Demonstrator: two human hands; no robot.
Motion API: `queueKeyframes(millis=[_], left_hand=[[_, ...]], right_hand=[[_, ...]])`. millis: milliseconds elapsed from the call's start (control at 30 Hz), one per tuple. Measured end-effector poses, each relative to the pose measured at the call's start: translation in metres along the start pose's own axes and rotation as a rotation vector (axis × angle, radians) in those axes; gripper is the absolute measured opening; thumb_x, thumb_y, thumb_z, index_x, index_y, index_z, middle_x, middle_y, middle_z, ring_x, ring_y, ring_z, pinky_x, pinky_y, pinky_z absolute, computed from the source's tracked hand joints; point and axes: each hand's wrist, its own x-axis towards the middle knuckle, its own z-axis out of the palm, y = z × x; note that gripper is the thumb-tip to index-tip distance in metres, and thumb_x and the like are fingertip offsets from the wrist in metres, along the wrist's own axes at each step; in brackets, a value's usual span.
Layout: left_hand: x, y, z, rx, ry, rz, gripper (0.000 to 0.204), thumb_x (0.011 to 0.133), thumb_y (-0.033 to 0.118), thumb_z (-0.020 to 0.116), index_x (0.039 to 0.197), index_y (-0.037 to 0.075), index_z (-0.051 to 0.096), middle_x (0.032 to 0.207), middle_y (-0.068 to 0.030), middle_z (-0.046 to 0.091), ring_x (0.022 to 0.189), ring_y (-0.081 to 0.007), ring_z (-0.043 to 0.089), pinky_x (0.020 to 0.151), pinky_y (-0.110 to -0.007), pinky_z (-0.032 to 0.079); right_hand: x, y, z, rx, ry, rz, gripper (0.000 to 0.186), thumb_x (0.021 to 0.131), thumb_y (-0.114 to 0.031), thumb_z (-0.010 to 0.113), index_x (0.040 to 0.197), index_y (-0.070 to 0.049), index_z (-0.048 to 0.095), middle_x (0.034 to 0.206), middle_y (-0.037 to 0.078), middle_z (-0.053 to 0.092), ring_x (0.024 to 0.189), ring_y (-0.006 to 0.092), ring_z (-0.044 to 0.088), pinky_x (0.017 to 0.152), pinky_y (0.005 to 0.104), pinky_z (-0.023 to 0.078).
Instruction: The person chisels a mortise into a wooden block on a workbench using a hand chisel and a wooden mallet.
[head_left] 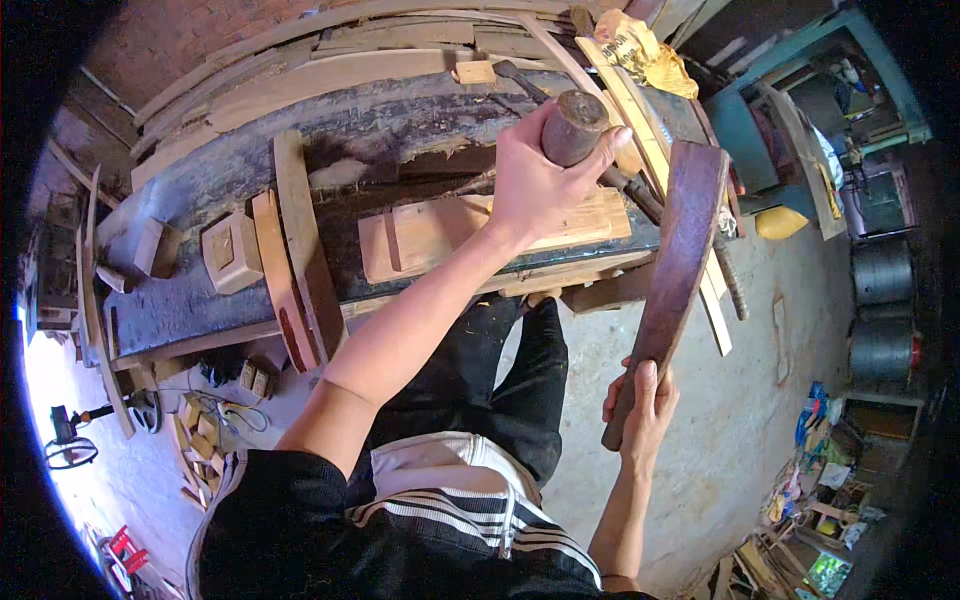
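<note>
The left hand [522, 190], nearer, is gripping a handle [577, 125] over the board [400, 240], which is lying crosswise on the bench [175, 315]. Well apart, the right hand [648, 410] is clasping a forward-pointing mallet [680, 250].

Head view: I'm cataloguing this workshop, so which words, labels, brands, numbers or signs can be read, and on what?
Crumpled yellow bag: dark printed lettering, wording not copied here.
Wooden club in right hand, round handle in left hand: no lettering visible.
Floor clutter: any print too small to read.
</note>
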Motion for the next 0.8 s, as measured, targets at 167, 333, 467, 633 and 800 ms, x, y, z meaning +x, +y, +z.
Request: queueKeyframes(millis=[167,333,467,633,800], left_hand=[[0.002,0.003,-0.003,-0.004,-0.006,-0.028,0.029,0.083,0.024,0.081,0.093,0.0,0.069,0.08,-0.0018,0.071,0.071,-0.0054,0.061,0.064,-0.026,0.05],[0.004,-0.004,0.0,0.017,0.015,0.051,0.028,0.082,0.023,0.081,0.094,0.001,0.069,0.079,-0.002,0.071,0.069,-0.0062,0.063,0.063,-0.026,0.051],[-0.012,-0.012,0.007,-0.01,0.012,0.185,0.03,0.076,0.02,0.083,0.097,0.004,0.07,0.079,-0.0037,0.072,0.064,-0.0118,0.066,0.058,-0.028,0.052],[-0.047,-0.019,0.029,0.122,-0.157,0.347,0.027,0.071,0.018,0.081,0.089,0.012,0.063,0.068,-0.0114,0.064,0.06,-0.026,0.067,0.053,-0.035,0.049],[-0.064,-0.016,0.026,0.227,-0.31,0.36,0.023,0.068,0.021,0.077,0.081,0.013,0.06,0.066,-0.0077,0.063,0.061,-0.0295,0.065,0.053,-0.041,0.046]], right_hand=[[0.001,0.002,0.0,-0.016,-0.008,0.003,0.045,0.099,-0.046,0.052,0.096,-0.001,0.054,0.055,0.006,0.052,0.04,0.0122,0.049,0.038,0.026,0.039],[0.003,0.005,0.002,0.081,-0.024,0.039,0.037,0.099,-0.037,0.056,0.091,-0.001,0.052,0.06,0.005,0.054,0.042,0.0122,0.051,0.038,0.027,0.04],[0.01,-0.016,-0.007,0.04,0.029,-0.14,0.038,0.101,-0.038,0.049,0.102,-0.001,0.056,0.061,0.007,0.056,0.044,0.0126,0.051,0.04,0.026,0.039],[0.013,-0.07,-0.016,0.174,0.096,-0.404,0.063,0.096,-0.06,0.044,0.101,0.002,0.053,0.058,0.009,0.054,0.042,0.0146,0.049,0.037,0.027,0.037],[0.004,-0.053,-0.008,-0.134,0.002,-0.251,0.028,0.093,-0.021,0.062,0.101,0.006,0.056,0.058,0.001,0.052,0.047,0.0073,0.047,0.043,0.0239,0.037]])
